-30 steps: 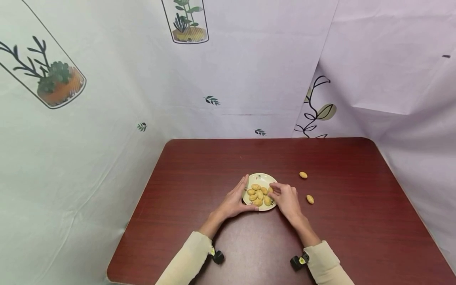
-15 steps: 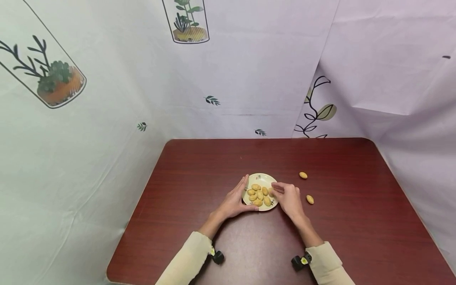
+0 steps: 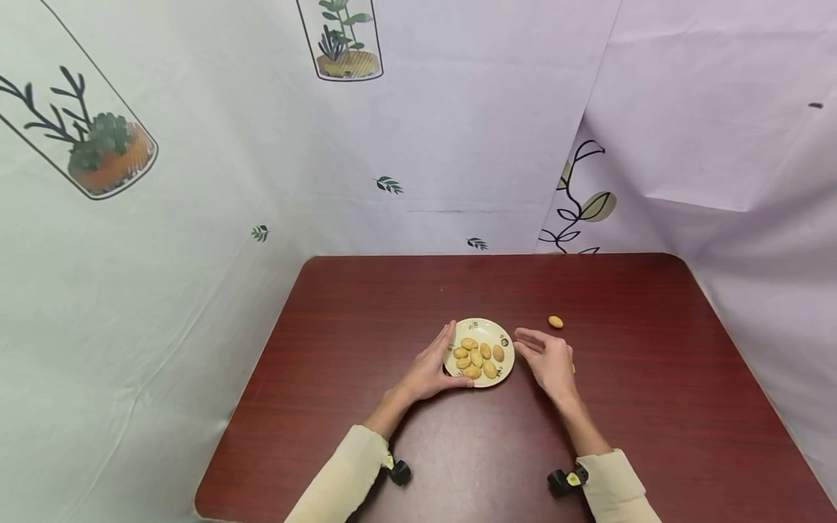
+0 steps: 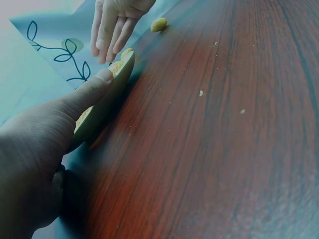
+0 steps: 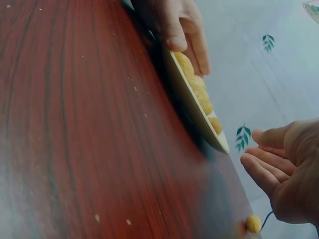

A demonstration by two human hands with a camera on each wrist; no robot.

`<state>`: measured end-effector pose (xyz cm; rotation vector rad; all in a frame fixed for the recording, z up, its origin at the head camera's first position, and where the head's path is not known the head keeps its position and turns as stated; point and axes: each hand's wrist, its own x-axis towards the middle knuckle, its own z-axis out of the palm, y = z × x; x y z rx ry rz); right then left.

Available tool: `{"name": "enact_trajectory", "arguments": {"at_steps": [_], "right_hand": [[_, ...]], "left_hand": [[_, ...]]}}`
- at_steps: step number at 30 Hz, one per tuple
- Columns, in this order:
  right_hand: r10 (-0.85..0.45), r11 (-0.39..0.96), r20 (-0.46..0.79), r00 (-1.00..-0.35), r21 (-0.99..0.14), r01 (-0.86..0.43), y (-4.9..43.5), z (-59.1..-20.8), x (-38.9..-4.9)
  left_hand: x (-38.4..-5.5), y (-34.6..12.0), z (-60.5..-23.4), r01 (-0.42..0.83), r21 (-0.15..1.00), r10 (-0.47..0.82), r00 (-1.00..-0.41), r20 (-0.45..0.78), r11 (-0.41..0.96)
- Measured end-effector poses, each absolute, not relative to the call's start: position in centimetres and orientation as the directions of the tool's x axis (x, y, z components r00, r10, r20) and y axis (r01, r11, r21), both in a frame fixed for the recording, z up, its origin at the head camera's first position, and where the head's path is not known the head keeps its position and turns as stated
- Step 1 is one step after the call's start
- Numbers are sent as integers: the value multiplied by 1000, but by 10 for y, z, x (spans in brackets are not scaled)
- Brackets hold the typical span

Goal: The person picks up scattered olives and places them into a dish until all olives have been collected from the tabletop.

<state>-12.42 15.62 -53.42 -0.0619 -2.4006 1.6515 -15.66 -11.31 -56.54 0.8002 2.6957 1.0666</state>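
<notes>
A small cream plate (image 3: 480, 330) with a printed pattern stands on the table, bearing several yellow oval pieces (image 3: 476, 359) that look like nuts. My left hand (image 3: 425, 372) holds the plate by its left side, thumb over the near rim and fingers along the far left edge. Just right of the plate is my right hand (image 3: 548, 362), apart from it, with loosely bent fingers and nothing between them. One yellow piece (image 3: 556, 322) lies on the table beyond the right hand. Another yellow piece (image 3: 573, 368) is mostly hidden behind that hand.
The dark red wooden table (image 3: 366, 305) has rounded corners. Pale crumbs (image 4: 201, 93) are scattered on it near the plate. White cloth (image 3: 418, 145) printed with plants hangs at the back and sides.
My right hand has let go of a yellow piece at the plate's right side and moved right, off the plate. The left hand has stayed on the plate.
</notes>
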Motion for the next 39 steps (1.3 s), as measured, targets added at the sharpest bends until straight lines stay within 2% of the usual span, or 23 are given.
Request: {"name": "enact_trajectory", "arguments": {"at_steps": [12, 27, 33, 39], "right_hand": [[162, 214, 180, -970, -966, -144, 184, -532, -117], [50, 441, 241, -969, -876, -195, 228, -545, -97], [27, 407, 230, -973, -891, -199, 238, -553, -87], [35, 390, 271, -962, -890, -236, 241, -562, -82]], "left_hand": [[-157, -113, -564, 433, 670, 528, -846, 72, 603], [-157, -112, -564, 427, 671, 526, -848, 65, 606], [-157, -112, -563, 436, 671, 528, -846, 78, 600], [-156, -112, -562, 425, 677, 526, -848, 66, 600]]}}
